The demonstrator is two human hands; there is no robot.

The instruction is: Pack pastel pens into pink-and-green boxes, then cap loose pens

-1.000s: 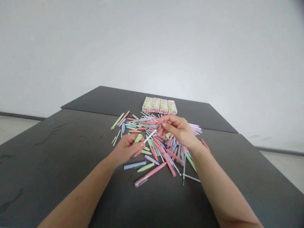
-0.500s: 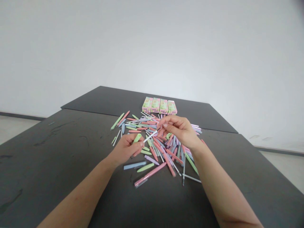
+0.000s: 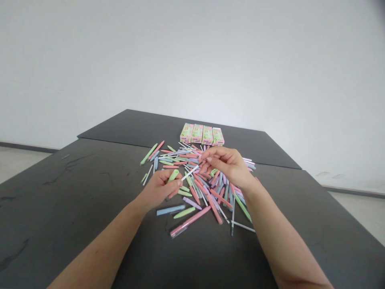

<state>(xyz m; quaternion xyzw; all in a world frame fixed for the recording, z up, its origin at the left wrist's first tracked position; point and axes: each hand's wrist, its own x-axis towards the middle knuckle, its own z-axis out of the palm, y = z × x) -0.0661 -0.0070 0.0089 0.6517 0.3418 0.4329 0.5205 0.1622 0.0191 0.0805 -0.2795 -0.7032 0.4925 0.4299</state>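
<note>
Closed around a light green pen barrel (image 3: 173, 174), my left hand (image 3: 161, 188) hovers over the left side of a pile of pen parts. A thin white pen refill (image 3: 190, 173) slants between my two hands. Its lower end meets the fingertips of my left hand. The thumb and fingers of my right hand (image 3: 225, 163) pinch its upper, dark end. Beneath lie loose pen barrels in pink, green, blue and purple, such as a coral barrel (image 3: 214, 208). A capped pink pen (image 3: 190, 222) rests nearest to me. My right hand hides part of the pile.
Several pink and green pen boxes (image 3: 197, 133) stand in a row behind the pile. A blue barrel (image 3: 170, 210) and a white refill (image 3: 244, 226) lie at the pile's near edge. The dark table (image 3: 75, 192) has a seam before the boxes; a pale wall rises behind.
</note>
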